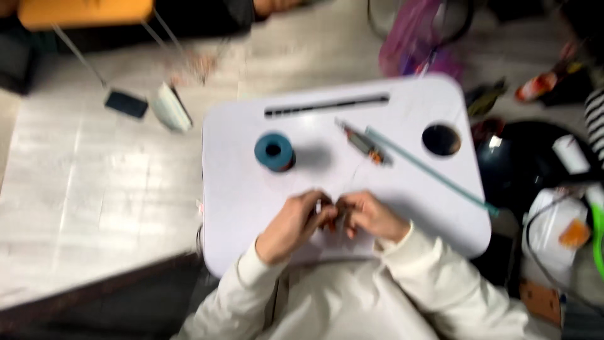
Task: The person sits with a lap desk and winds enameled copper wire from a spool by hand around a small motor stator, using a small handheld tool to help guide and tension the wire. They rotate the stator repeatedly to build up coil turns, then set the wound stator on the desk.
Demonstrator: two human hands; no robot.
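Head cam is pretty blurry, so bear with me. I'm looking straight down at a small white lap surface [251, 189], and both hands are sitting together near its front edge. My left hand [292, 223] and right hand [371, 217] are pinching in toward each other around a tiny object [328, 211] between the fingertips; both grips are looking closed on it, though it's too smeared for me to say what the thing is. A thin thread or wire seems to be running up from the hands, but I can't tell for sure. Further back on the surface, a blue spool [274, 152] is standing upright to the left, well apart from the hands. Over to the right, a small tool [363, 144] is lying just beside a long thin teal rod [434, 173] that's angling off toward the right edge. A round cup hole [441, 140] is sitting in the far right corner.
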